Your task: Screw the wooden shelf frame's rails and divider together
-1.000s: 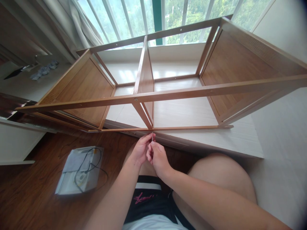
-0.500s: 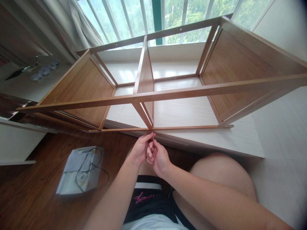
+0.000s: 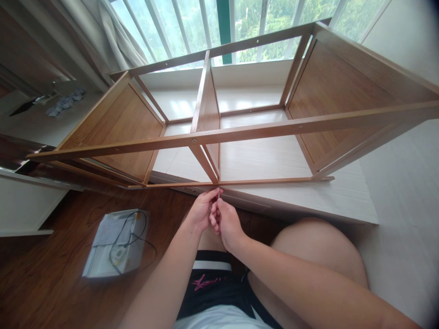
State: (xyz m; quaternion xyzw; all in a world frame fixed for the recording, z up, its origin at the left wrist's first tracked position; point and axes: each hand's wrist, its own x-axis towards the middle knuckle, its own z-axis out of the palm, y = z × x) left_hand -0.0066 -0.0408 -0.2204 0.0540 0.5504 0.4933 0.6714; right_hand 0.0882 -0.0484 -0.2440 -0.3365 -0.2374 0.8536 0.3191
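A brown wooden frame [image 3: 254,131] with a middle divider panel [image 3: 210,98] rests on the pale ledge. Under its lower front rail, where the divider's post meets it, my two hands are together. My left hand [image 3: 201,211] is closed, thumb and fingertips pinching the upper end of a thin metal rod [image 3: 218,195] that looks like a hex key. Just below, my right hand [image 3: 228,223] is closed with its thumb and fingers on the rod's lower part. The rod's tip at the rail is hidden by my left fingertips. A bolt head [image 3: 194,140] shows in the upper front rail.
The pale window ledge [image 3: 346,203] ends in an edge before my knees. On the dark wood floor at left lies a white box [image 3: 115,244] with a black cable [image 3: 133,235]. A curtain [image 3: 113,36] hangs behind, and small crumpled pieces [image 3: 65,103] lie on a surface at far left.
My right thumb and fingers have shifted slightly on the rod. My left hand and the wooden frame stay nearly where they were.
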